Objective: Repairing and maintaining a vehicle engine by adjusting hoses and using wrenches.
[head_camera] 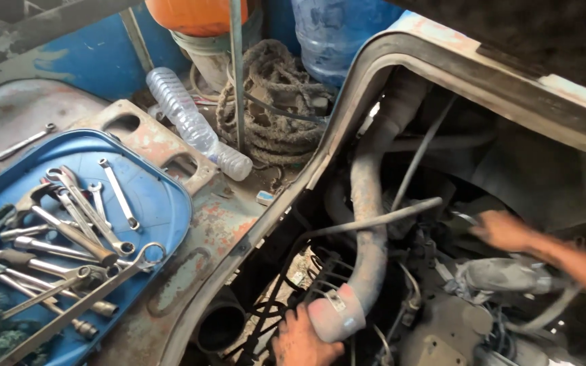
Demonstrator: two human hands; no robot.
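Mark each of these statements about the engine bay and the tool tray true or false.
1. The left hand touches the lower end of the grey hose. True.
2. The blue tray holds only screwdrivers. False: it holds mostly wrenches.
3. The right hand grips a wrench. False: it reaches into the engine bay; no tool shows in it.
4. A clear plastic bottle lies on its side beside the coiled rope. True.
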